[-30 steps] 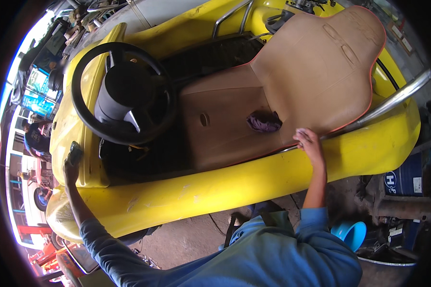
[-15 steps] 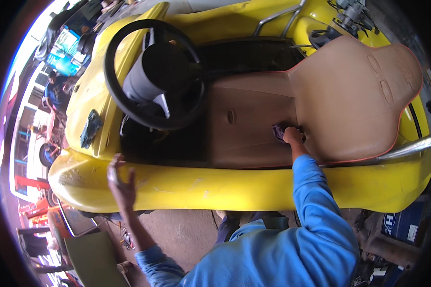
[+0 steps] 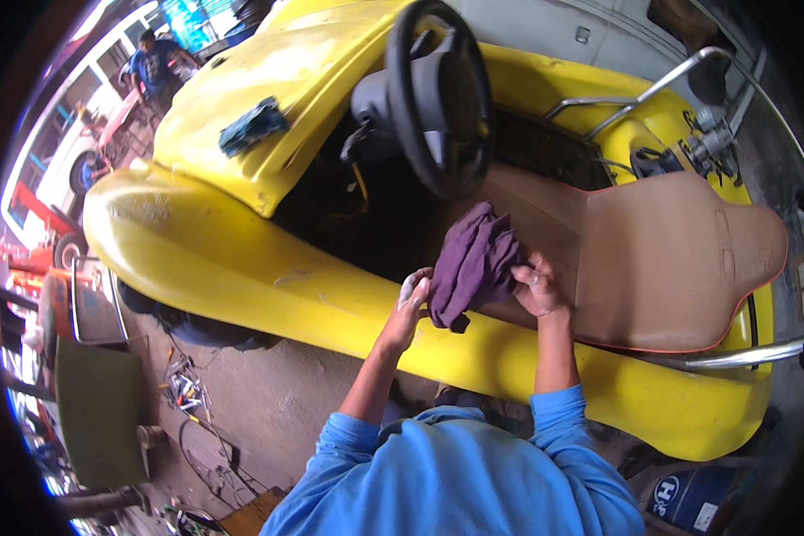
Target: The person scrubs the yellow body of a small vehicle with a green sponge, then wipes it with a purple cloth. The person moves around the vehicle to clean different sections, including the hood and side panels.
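Clearly, the purple cloth (image 3: 473, 259) is up between the person's two hands, a loose, folded bundle seen against the front of the tan seat (image 3: 661, 259) and the near side of the yellow car body (image 3: 232, 259). The right hand (image 3: 538, 284) has its fingers curled in and pinches the cloth by its right edge. The left hand (image 3: 411, 304) is at the cloth's left edge, with pale smears on its fingers; some of those fingers are hidden, so I cannot tell whether they grip the cloth or merely touch it. Both forearms come up from blue sleeves (image 3: 348, 433), pushed back below the elbows.

Beyond the cloth stands the black steering wheel (image 3: 424, 94), and to its left a dark green rag (image 3: 252, 127) lies crumpled on the yellow front panel. A metal rail (image 3: 741, 355) runs along the lower edge of the seat back. On the floor (image 3: 277, 402), left of the person, tools (image 3: 186, 389) lie scattered near a flat olive board (image 3: 100, 415). At the upper left, another person (image 3: 161, 71) in dark blue is well apart from the work.
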`<state>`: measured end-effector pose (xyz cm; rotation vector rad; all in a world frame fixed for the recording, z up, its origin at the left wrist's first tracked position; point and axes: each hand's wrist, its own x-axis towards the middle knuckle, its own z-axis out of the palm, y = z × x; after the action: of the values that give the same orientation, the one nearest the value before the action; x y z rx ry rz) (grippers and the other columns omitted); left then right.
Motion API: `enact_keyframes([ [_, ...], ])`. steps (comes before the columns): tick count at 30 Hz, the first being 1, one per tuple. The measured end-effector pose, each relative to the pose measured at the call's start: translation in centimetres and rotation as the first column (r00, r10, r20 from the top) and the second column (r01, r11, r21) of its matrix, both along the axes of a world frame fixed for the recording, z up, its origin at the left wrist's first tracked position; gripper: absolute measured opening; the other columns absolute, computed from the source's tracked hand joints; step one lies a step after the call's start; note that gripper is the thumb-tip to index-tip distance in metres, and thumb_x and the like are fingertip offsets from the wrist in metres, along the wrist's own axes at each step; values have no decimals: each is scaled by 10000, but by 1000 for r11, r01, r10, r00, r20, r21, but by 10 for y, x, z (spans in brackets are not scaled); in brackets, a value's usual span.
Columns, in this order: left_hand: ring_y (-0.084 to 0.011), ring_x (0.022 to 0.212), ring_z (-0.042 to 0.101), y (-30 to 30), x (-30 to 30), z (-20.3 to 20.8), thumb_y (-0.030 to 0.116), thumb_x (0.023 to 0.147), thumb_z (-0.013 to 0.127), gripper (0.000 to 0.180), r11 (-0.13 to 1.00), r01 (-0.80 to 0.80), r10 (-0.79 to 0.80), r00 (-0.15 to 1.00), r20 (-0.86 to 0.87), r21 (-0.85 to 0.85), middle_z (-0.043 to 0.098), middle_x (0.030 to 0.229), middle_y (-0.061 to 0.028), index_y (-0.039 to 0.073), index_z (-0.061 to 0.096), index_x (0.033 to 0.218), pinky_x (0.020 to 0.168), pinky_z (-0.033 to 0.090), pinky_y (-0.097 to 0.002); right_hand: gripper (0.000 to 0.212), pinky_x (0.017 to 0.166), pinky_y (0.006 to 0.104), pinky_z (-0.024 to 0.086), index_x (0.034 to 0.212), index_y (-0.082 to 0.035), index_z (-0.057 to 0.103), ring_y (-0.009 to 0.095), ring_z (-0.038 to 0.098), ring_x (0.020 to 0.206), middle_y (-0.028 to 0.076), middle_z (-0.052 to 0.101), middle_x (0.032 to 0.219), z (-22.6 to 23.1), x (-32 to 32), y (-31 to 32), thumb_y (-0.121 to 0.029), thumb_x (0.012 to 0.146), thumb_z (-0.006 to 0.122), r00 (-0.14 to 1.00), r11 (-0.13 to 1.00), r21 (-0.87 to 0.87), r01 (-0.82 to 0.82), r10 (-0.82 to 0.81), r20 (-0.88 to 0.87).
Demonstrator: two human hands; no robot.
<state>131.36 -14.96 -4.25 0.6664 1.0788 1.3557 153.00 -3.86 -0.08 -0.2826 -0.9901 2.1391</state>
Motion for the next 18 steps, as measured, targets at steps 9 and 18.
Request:
enact_keyframes([
  [9,-196,1170,449,-68,-72,8,411,915,524,545,988,139,-137,990,36,-69,451,1289,-70,81,386,1327,907,434,-373,882,1077,342,294,1376,-13,341,245,390,1258,101,412,1352,6,-113,-109,-200,600,716,980,991,97,95,-110,166],
  [18,-72,686,470,-102,-127,5,119,855,633,141,997,18,-16,999,-34,76,512,729,25,59,521,793,658,403,-226,905,1111,317,191,1358,-58,409,194,346,1300,46,401,1387,21,-135,-176,-56,506,714,920,967,138,215,-248,304],
])
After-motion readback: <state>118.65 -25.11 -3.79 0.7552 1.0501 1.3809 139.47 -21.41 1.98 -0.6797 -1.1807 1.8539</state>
